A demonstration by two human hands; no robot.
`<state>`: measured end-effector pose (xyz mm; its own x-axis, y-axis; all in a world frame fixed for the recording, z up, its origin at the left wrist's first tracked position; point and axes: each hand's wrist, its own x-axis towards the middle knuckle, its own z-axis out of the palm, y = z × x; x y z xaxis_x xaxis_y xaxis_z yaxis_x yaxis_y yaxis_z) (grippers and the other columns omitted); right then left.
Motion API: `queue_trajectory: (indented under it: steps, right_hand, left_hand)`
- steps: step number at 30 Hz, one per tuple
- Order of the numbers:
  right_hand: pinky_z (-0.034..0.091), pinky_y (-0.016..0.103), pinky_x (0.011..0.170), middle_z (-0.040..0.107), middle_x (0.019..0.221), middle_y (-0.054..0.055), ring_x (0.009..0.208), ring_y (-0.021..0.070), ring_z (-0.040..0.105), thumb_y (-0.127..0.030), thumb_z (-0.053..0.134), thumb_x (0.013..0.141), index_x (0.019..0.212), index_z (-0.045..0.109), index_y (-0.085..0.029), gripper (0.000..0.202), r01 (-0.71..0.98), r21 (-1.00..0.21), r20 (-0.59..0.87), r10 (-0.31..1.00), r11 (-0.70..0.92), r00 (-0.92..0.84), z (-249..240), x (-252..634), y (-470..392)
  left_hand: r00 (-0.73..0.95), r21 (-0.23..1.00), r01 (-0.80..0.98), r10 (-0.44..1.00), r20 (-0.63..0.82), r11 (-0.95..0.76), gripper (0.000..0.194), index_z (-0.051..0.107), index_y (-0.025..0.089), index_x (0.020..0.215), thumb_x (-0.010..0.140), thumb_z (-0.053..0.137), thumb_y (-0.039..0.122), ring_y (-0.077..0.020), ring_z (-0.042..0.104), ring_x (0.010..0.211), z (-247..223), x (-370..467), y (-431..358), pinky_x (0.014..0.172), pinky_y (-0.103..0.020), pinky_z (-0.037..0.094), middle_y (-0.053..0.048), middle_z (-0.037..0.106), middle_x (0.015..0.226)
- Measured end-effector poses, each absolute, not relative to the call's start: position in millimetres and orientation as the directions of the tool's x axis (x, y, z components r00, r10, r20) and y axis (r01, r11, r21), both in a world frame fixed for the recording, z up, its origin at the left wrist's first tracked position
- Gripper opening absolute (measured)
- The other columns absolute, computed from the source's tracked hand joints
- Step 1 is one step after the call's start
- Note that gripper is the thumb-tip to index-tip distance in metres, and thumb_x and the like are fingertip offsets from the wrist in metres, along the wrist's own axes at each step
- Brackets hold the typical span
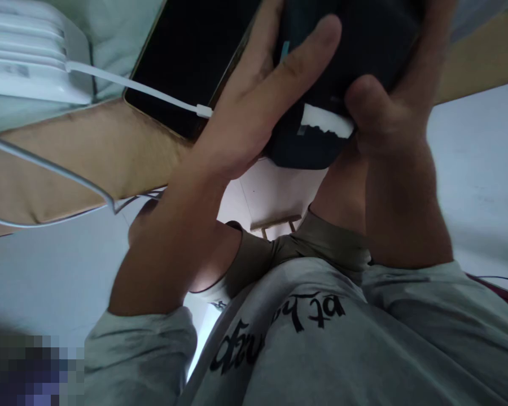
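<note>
Surface: a tan tabletop is seen across the upper left, with a pale wall or floor area around it (view is skewed).
Shirt: a grey shirt with black lettering fills the bottom of the frame; sleeves are pushed up on both forearms.
White unit: a ribbed white appliance is set at top left on the tabletop.
Dark object: a black device with a torn white label is held top centre, above the lap, well off the tabletop.
Left hand: the left hand is laid against the device's left side, fingers spread, index stretched across its face.
Right hand: the right hand is wrapped round the device's right side, thumb pressed just beside the label.
Phone: a dark-screened phone is lying on the tabletop, partly behind the left hand.
Cable: a white cable is run from the appliance to the phone's edge.
</note>
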<state>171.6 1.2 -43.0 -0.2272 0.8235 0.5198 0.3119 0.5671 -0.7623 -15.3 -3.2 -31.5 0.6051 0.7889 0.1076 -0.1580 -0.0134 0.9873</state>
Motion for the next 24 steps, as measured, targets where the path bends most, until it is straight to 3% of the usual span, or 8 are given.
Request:
queue_trajectory:
  steps: [3, 6, 8, 10, 12, 15, 20, 24]
  right_hand:
    - [0.038, 0.020, 0.112, 0.051, 0.118, -0.013, 0.129, 0.0038, 0.045, -0.055, -0.018, 0.073, 0.121, 0.053, -0.027, 0.090, 0.114, -0.798, 0.573, 0.804, 0.591, -0.160, -51.7, 176.6, 6.4]
    - [0.032, 0.020, 0.116, 0.048, 0.128, -0.013, 0.132, 0.0047, 0.043, -0.052, -0.032, 0.063, 0.124, 0.053, -0.028, 0.108, 0.096, -0.791, 0.588, 0.794, 0.604, -0.151, -55.6, 178.0, 8.9]
    - [0.032, 0.018, 0.115, 0.043, 0.132, -0.015, 0.135, 0.0043, 0.040, -0.052, -0.023, 0.069, 0.129, 0.048, -0.032, 0.095, 0.138, -0.772, 0.593, 0.781, 0.621, -0.198, -54.2, 175.8, 8.2]
    - [0.033, 0.018, 0.114, 0.044, 0.130, -0.017, 0.136, 0.0039, 0.038, -0.047, 0.000, 0.080, 0.132, 0.042, -0.035, 0.068, 0.149, -0.764, 0.590, 0.774, 0.627, -0.231, -51.5, 172.2, 6.3]
    - [0.034, 0.021, 0.116, 0.046, 0.127, -0.017, 0.135, 0.0052, 0.039, -0.037, 0.024, 0.082, 0.132, 0.040, -0.036, 0.053, 0.147, -0.789, 0.564, 0.798, 0.597, -0.213, -49.9, 169.2, 4.4]
    - [0.032, 0.021, 0.119, 0.044, 0.131, -0.021, 0.137, 0.0084, 0.038, -0.032, 0.039, 0.078, 0.129, 0.043, -0.038, 0.052, 0.172, -0.807, 0.533, 0.823, 0.565, -0.196, -51.3, 169.5, 3.5]
    - [0.026, 0.019, 0.123, 0.034, 0.137, -0.026, 0.143, 0.0091, 0.029, -0.036, 0.045, 0.075, 0.134, 0.032, -0.049, 0.061, 0.190, -0.770, 0.555, 0.786, 0.609, -0.273, -56.2, 179.4, 3.6]
    - [0.025, 0.017, 0.122, 0.042, 0.132, -0.023, 0.143, 0.0074, 0.027, -0.024, 0.051, 0.073, 0.131, 0.037, -0.046, 0.064, 0.190, -0.796, 0.506, 0.804, 0.575, -0.313, -49.0, 182.7, 0.9]
  left_hand:
    - [0.615, 0.974, -0.215, 0.765, 0.193, -0.072, 0.057, 0.041, 0.044, 0.129, 0.076, 0.058, 0.057, -0.0242, 0.029, 0.145, -41.5, -5.9, 4.0, 0.117, -0.042, 0.043, 0.006, 0.052, 0.124]
    - [0.539, 0.929, -0.358, 0.792, 0.288, -0.094, 0.038, 0.049, 0.040, 0.121, 0.085, 0.045, 0.049, -0.0205, 0.033, 0.143, -54.3, 1.3, 13.7, 0.120, -0.040, 0.041, 0.006, 0.053, 0.120]
    - [0.444, 0.886, -0.461, 0.854, 0.270, -0.040, 0.032, 0.056, 0.035, 0.111, 0.089, 0.033, 0.039, -0.0165, 0.038, 0.140, -59.6, 2.0, 17.8, 0.120, -0.037, 0.042, 0.004, 0.055, 0.117]
    - [0.409, 0.864, -0.497, 0.899, 0.155, 0.077, 0.035, 0.057, 0.029, 0.105, 0.090, 0.026, 0.037, -0.0152, 0.042, 0.138, -59.3, 0.4, 18.2, 0.115, -0.036, 0.047, 0.003, 0.057, 0.116]
    - [0.426, 0.876, -0.449, 0.904, 0.037, 0.177, 0.039, 0.053, 0.024, 0.109, 0.091, 0.023, 0.040, -0.0156, 0.042, 0.139, -54.5, -2.1, 15.5, 0.107, -0.037, 0.053, 0.003, 0.058, 0.118]
    - [0.390, 0.917, -0.365, 0.921, -0.005, 0.160, 0.037, 0.054, 0.024, 0.111, 0.090, 0.027, 0.039, -0.0150, 0.041, 0.139, -47.1, -5.2, 10.2, 0.103, -0.034, 0.054, 0.005, 0.060, 0.117]
    - [0.317, 0.905, -0.411, 0.948, 0.027, 0.111, 0.029, 0.060, 0.023, 0.086, 0.090, 0.035, 0.039, -0.0197, 0.056, 0.125, -50.6, -7.3, 8.9, 0.100, -0.039, 0.056, 0.002, 0.064, 0.093]
    - [0.372, 0.869, -0.455, 0.928, -0.011, 0.192, 0.030, 0.060, 0.021, 0.099, 0.091, 0.034, 0.034, -0.0220, 0.048, 0.134, -44.6, -7.1, 8.6, 0.099, -0.035, 0.056, 0.003, 0.065, 0.108]
